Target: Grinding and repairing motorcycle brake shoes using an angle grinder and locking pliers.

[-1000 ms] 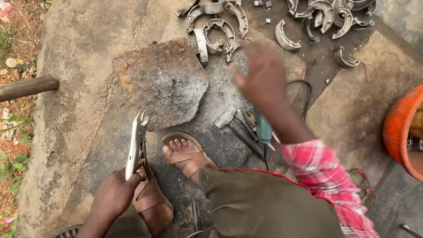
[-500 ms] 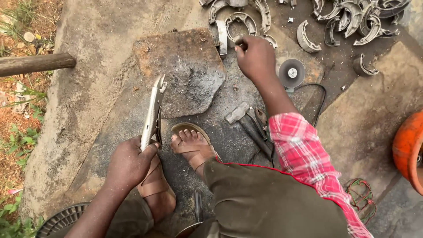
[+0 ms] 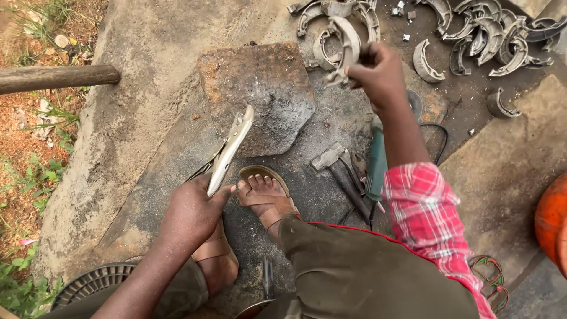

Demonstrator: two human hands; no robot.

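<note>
Right now the left hand [image 3: 192,215] is wrapped tight around the handles of a pair of locking pliers [image 3: 227,150], fingers closed, with the jaw end pointing up and away toward the flat stone slab [image 3: 260,94], held low over the near edge of it, I would guess, so the tool is ready at the working surface. The right hand [image 3: 378,74] is raised farther off and to the right, fingers pinched closed on a curved brake shoe [image 3: 348,50], which hangs in the air just above the slab's far right corner, clear of the heap behind it. That heap of brake shoes [image 3: 484,35] lies along the far edge on dark, oily ground; I count roughly a dozen, though they overlap and some run out of view, so I cannot give an exact number. One hammer [image 3: 336,162] lies on the ground just right of the sandalled foot [image 3: 266,192], head toward the slab, within easy reach. One angle grinder [image 3: 378,159] with a blue-green body lies beside it, partly behind the right forearm, its black cable looping off to the right. One wooden pole [image 3: 56,78] lies at the far left, and part of an orange round object [image 3: 552,218] shows at the right edge.
</note>
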